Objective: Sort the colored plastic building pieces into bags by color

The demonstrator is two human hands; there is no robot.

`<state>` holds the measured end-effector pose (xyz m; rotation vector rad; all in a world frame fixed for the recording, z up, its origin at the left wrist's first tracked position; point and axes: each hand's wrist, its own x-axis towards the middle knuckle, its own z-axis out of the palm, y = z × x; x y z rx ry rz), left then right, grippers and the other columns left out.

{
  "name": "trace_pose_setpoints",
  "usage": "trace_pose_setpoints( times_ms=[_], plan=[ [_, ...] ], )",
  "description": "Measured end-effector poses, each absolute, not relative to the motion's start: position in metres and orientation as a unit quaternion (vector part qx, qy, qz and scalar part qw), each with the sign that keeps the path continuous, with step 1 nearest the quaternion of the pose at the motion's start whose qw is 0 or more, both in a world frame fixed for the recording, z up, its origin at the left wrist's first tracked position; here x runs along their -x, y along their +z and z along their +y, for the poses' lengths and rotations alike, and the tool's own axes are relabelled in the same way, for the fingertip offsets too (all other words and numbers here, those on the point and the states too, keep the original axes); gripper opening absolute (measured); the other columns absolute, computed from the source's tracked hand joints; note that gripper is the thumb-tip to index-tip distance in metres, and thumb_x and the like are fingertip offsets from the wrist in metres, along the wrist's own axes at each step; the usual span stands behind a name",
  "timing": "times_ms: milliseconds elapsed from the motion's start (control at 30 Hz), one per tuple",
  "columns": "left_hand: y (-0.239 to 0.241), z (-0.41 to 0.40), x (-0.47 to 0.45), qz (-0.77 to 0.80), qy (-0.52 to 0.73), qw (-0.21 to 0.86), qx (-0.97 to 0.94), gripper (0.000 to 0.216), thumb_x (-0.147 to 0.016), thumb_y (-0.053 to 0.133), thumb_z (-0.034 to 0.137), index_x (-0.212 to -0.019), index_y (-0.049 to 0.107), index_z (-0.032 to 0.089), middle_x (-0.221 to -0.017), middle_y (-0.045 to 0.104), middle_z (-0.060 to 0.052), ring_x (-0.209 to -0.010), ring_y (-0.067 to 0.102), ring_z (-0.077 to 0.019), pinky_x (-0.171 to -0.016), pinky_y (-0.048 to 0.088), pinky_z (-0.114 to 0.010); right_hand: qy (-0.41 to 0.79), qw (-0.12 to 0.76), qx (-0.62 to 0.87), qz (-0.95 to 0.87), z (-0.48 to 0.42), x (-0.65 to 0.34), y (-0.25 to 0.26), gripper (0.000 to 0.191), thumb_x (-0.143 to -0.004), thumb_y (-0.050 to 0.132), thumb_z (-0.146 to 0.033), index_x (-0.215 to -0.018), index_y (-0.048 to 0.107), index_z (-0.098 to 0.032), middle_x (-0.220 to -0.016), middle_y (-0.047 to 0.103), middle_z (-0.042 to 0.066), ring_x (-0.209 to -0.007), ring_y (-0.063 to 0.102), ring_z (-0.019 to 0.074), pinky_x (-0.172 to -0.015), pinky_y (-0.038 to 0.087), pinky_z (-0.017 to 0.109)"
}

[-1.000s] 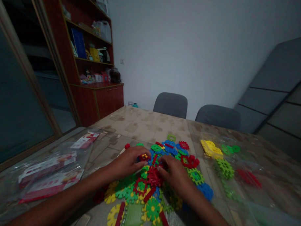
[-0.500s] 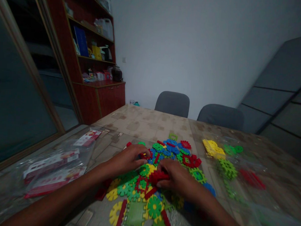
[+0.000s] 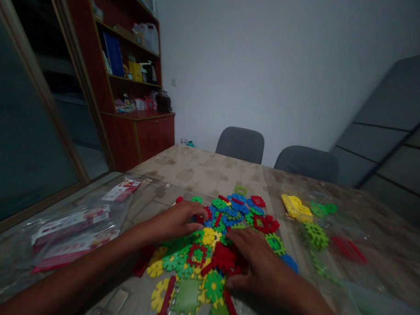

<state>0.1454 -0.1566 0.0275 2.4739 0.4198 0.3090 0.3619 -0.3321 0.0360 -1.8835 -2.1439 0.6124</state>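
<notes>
Dark red toothed plastic pieces [image 3: 223,257] are lying bunched, overlapping. Yellow flower-shaped plastic pieces [image 3: 211,237] are lying just beyond, green flower-shaped plastic piece [image 3: 213,286] just nearer. Another red plastic piece [image 3: 202,215] is showing beside left hand [image 3: 180,219], partly hidden.

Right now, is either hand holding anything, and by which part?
The right hand is open beside red pieces, apparently gripping none. The left hand curls at another red piece; whether it grips that can't be told.
</notes>
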Motion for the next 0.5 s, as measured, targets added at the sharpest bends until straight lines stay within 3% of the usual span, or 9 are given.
trace_pose_setpoints(
  times_ms=[67,233,300,367,500],
  plan=[
    [0.028,-0.157,-0.145,0.16,0.112,0.301,-0.933,0.015,-0.092,0.058,0.025,-0.103,0.067,0.019,-0.106,0.069,-0.008,-0.1,0.063,-0.0246,-0.088,0.047,-0.036,0.208,0.116,0.641,-0.73,-0.328,-0.358,0.033,0.06,-0.076,0.083,-0.041,-0.128,0.062,-0.02,-0.14,0.055,0.013,-0.129,0.045,0.0351,-0.111,0.03,0.056],
    [0.026,-0.157,-0.145,0.16,0.107,0.301,-0.934,0.016,-0.092,0.058,0.023,-0.105,0.067,0.018,-0.106,0.07,-0.008,-0.099,0.063,-0.0247,-0.088,0.048,-0.035,0.153,0.137,0.66,-0.722,-0.321,-0.354,0.028,0.016,-0.095,0.062,-0.033,-0.094,0.068,-0.018,-0.105,0.064,0.007,-0.096,0.057,0.0237,-0.086,0.044,0.037],
    [0.026,-0.158,-0.145,0.163,0.103,0.299,-0.934,0.015,-0.091,0.059,0.021,-0.103,0.067,0.018,-0.105,0.07,-0.007,-0.098,0.064,-0.0243,-0.086,0.048,-0.033,0.151,0.111,0.667,-0.721,-0.32,-0.355,0.025,0.019,-0.1,0.053,-0.028,-0.094,0.069,-0.018,-0.099,0.065,0.007,-0.091,0.058,0.0225,-0.081,0.043,0.035],
    [0.027,-0.159,-0.145,0.167,0.101,0.298,-0.935,0.015,-0.091,0.059,0.021,-0.102,0.067,0.018,-0.105,0.07,-0.007,-0.097,0.064,-0.0238,-0.086,0.048,-0.033,0.153,0.105,0.666,-0.722,-0.32,-0.357,0.023,0.024,-0.102,0.048,-0.027,-0.106,0.07,-0.019,-0.102,0.066,0.008,-0.095,0.059,0.0234,-0.084,0.042,0.035],
    [0.028,-0.16,-0.145,0.167,0.095,0.297,-0.936,0.016,-0.092,0.058,0.023,-0.105,0.067,0.019,-0.108,0.069,-0.007,-0.099,0.063,-0.0238,-0.087,0.048,-0.033,0.163,0.11,0.673,-0.713,-0.321,-0.356,0.024,0.035,-0.098,0.055,-0.042,-0.125,0.067,-0.021,-0.113,0.066,0.011,-0.103,0.059,0.027,-0.09,0.042,0.037]
  ],
)
